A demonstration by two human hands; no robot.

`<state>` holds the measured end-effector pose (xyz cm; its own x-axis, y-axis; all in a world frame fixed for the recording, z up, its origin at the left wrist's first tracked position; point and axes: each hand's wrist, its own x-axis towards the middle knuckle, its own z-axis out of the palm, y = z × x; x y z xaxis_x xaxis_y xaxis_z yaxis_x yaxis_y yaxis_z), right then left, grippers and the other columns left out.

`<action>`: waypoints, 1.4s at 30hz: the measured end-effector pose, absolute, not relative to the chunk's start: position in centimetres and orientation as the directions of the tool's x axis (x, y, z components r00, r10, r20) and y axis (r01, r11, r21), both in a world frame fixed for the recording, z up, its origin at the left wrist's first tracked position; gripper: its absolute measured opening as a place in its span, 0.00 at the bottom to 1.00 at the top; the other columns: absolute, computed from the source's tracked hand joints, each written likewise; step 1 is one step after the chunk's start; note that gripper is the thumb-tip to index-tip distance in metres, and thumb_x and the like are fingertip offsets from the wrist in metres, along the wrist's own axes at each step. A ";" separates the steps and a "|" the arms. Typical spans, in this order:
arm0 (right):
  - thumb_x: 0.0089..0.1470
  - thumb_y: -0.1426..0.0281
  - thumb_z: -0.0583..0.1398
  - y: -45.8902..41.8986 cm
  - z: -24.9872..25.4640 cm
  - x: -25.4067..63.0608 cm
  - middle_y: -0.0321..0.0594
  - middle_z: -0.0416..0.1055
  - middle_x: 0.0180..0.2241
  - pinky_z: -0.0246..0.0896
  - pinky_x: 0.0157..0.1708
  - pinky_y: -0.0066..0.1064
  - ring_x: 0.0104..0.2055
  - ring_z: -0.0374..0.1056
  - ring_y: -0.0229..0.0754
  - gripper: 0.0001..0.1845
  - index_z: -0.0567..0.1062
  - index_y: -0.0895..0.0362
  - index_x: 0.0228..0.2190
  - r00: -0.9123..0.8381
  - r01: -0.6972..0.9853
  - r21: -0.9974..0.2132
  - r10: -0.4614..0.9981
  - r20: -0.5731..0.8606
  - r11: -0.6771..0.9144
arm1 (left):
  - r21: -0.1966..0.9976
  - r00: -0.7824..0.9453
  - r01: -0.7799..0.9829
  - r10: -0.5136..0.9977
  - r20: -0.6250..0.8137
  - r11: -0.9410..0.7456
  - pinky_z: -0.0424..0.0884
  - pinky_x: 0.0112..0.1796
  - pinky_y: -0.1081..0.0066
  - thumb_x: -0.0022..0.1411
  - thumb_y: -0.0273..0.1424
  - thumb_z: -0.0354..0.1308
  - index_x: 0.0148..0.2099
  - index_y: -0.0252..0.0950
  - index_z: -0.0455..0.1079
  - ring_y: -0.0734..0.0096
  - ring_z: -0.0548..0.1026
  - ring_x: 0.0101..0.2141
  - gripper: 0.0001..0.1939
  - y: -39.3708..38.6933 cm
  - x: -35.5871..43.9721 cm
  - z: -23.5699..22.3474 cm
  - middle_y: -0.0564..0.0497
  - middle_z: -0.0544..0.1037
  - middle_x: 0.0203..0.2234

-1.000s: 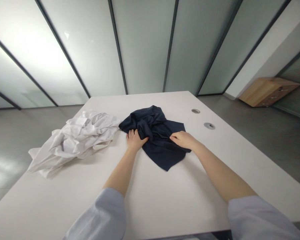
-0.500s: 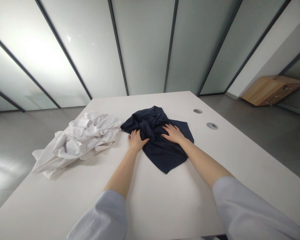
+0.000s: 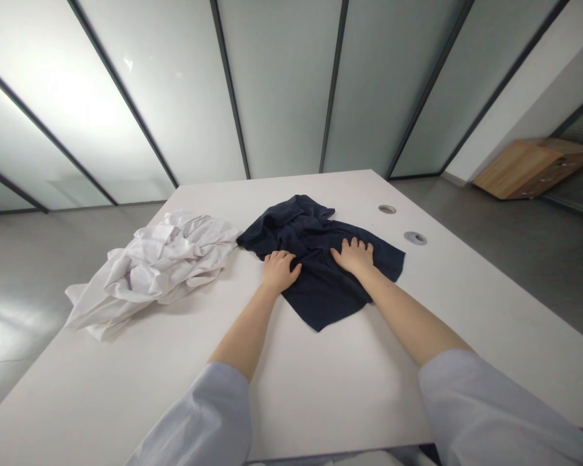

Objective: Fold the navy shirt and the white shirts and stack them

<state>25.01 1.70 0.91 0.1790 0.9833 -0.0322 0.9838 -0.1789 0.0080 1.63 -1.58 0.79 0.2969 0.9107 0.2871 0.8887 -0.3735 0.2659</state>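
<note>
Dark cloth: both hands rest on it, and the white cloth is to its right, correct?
The side is wrong: in the head view, the white cloth lies left of the dark cloth, on which the left hand and right hand rest.

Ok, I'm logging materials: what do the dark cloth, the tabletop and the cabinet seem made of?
Dark cloth: thin fabric, fairly matte, since it drapes in soft creases; fibre unclear.
Tabletop: perhaps laminate, smooth and pale, without visible grain.
Cabinet: wood or wood-look board, low sheen, judging by its brown, streaked face.
</note>
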 end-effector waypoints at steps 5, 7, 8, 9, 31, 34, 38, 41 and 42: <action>0.63 0.50 0.41 0.6 3.6 26.6 0.59 0.74 0.46 0.50 0.55 0.54 0.51 0.68 0.59 0.37 0.79 0.61 0.44 0.059 0.997 0.046 0.996 -0.067 -0.056 | 0.242 0.164 0.945 0.957 0.237 -0.222 0.48 0.62 0.52 0.67 0.47 0.45 0.49 0.38 0.74 0.56 0.71 0.50 0.24 -1.4 1.9 1.0 0.46 0.78 0.47; 0.63 0.52 0.43 1.0 4.4 27.7 0.57 0.76 0.43 0.58 0.50 0.49 0.48 0.71 0.58 0.34 0.81 0.59 0.41 0.056 0.998 0.033 0.995 -0.087 -0.054 | 0.248 0.118 0.954 0.972 0.205 -0.168 0.46 0.63 0.51 0.68 0.49 0.42 0.49 0.36 0.74 0.55 0.72 0.50 0.27 -1.4 2.1 1.4 0.44 0.78 0.46; 0.63 0.53 0.45 1.3 4.6 28.1 0.55 0.77 0.43 0.61 0.48 0.46 0.47 0.72 0.57 0.31 0.81 0.58 0.41 0.038 0.999 0.025 0.995 -0.088 -0.036 | 0.254 0.104 0.955 0.977 0.187 -0.150 0.45 0.63 0.51 0.68 0.49 0.41 0.49 0.36 0.73 0.55 0.72 0.50 0.28 -1.5 2.3 1.6 0.43 0.78 0.46; 0.62 0.54 0.47 1.6 4.7 28.5 0.53 0.77 0.43 0.63 0.47 0.45 0.47 0.72 0.56 0.28 0.81 0.55 0.42 -0.005 1.000 0.013 0.997 -0.079 0.006 | 0.262 0.093 0.955 0.981 0.172 -0.137 0.44 0.63 0.51 0.67 0.50 0.41 0.50 0.35 0.73 0.54 0.71 0.51 0.28 -1.6 2.5 1.7 0.42 0.78 0.46; 0.61 0.46 0.40 3.8 -1.4 26.3 0.56 0.46 0.67 0.35 0.62 0.60 0.68 0.41 0.62 0.42 0.56 0.60 0.65 0.169 0.970 -0.178 0.986 0.004 -0.166 | 0.211 0.235 0.946 0.970 0.064 -0.244 0.42 0.64 0.50 0.62 0.59 0.38 0.66 0.41 0.58 0.49 0.49 0.66 0.39 1.4 0.8 -0.5 0.45 0.57 0.66; 0.60 0.45 0.40 3.8 -1.2 25.6 0.62 0.44 0.67 0.33 0.60 0.66 0.68 0.39 0.67 0.45 0.53 0.63 0.65 0.237 0.952 -0.190 0.971 -0.040 -0.240 | 0.188 0.268 0.941 0.958 0.099 -0.282 0.44 0.64 0.53 0.66 0.53 0.38 0.64 0.40 0.62 0.54 0.52 0.65 0.34 3.3 -0.7 0.0 0.46 0.61 0.64; 0.58 0.45 0.45 4.0 -0.2 25.4 0.64 0.48 0.65 0.39 0.57 0.69 0.66 0.44 0.71 0.44 0.59 0.63 0.63 0.211 0.953 -0.200 0.971 -0.108 -0.229 | 0.117 0.195 0.967 0.952 0.236 -0.227 0.50 0.62 0.56 0.67 0.46 0.42 0.59 0.38 0.67 0.54 0.55 0.63 0.27 4.4 -1.6 0.8 0.44 0.66 0.60; 0.59 0.48 0.48 3.7 0.5 26.2 0.58 0.52 0.65 0.46 0.59 0.61 0.66 0.48 0.65 0.37 0.63 0.59 0.60 0.046 0.981 -0.184 0.998 -0.046 -0.054 | 0.085 0.212 0.966 0.933 0.291 -0.246 0.57 0.58 0.55 0.66 0.42 0.44 0.53 0.37 0.70 0.51 0.62 0.59 0.22 4.2 -1.8 1.1 0.39 0.70 0.54; 0.59 0.49 0.49 3.5 0.6 26.5 0.55 0.52 0.65 0.47 0.60 0.57 0.66 0.47 0.62 0.36 0.63 0.58 0.60 -0.033 0.984 -0.173 0.999 -0.002 0.032 | 0.075 0.238 0.961 0.932 0.275 -0.267 0.59 0.57 0.55 0.67 0.40 0.43 0.51 0.36 0.71 0.51 0.64 0.56 0.21 4.1 -1.8 1.1 0.38 0.71 0.51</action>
<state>26.52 3.49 0.61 -0.0327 0.9995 -0.0020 0.9844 0.0319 -0.1728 -1.83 4.13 1.10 0.2377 0.9316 0.2751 0.9607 -0.2672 0.0747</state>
